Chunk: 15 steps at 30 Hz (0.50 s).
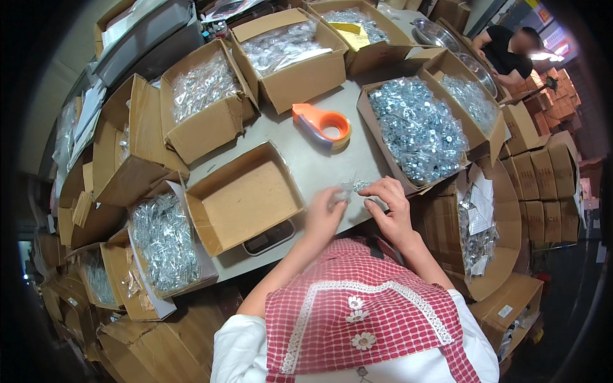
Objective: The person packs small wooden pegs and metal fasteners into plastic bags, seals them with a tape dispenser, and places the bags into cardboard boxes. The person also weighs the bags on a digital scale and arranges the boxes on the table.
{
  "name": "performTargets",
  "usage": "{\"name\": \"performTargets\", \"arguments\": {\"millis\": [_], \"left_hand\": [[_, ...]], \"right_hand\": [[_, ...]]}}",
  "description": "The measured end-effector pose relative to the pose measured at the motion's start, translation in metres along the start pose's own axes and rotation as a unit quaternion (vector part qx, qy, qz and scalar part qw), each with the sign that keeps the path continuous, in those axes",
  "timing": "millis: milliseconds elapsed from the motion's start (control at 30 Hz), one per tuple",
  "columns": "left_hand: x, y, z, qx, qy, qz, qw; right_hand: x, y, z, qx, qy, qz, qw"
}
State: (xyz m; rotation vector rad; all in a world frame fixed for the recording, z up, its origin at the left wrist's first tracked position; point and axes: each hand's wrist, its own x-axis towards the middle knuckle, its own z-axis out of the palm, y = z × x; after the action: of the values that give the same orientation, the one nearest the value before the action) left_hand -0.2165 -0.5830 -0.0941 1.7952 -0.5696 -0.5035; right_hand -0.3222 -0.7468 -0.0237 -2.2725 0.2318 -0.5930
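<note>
My left hand [325, 210] is closed on a small clear plastic bag [347, 189] above the table's front edge. Just right of it, my right hand [393, 207] curves its fingers beside a few small shiny metal pieces [362, 186]. A gap shows between its thumb and index finger, with nothing visible held there. The cardboard box of loose metal nuts or washers [415, 127] stands beyond my right hand. To the left of my hands, a shallow cardboard box [246, 198] with a bare bottom rests on a small scale [269, 238].
An orange tape dispenser [325, 126] lies mid-table. Open boxes of bagged parts line the back, including one box [290, 73], and the left, including another [165, 239]. Metal bowls [437, 35] stand at the far right. Another person [507, 54] is beyond them, near stacked cartons [543, 172].
</note>
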Motion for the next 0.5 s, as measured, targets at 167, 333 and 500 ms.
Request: {"name": "performTargets", "arguments": {"millis": [167,333,500], "left_hand": [[-0.002,0.005,-0.005,0.085,-0.013,0.066,0.994],[-0.004,0.005,-0.009,0.078,-0.023,0.085,0.993],[-0.004,0.014,-0.013,0.045,-0.023,0.131,0.99]], "right_hand": [[0.014,-0.002,-0.003,-0.016,-0.011,-0.033,0.999],[0.023,0.002,0.0,0.031,-0.046,0.001,0.998],[0.02,0.007,0.008,0.105,-0.062,0.043,0.992]]}}
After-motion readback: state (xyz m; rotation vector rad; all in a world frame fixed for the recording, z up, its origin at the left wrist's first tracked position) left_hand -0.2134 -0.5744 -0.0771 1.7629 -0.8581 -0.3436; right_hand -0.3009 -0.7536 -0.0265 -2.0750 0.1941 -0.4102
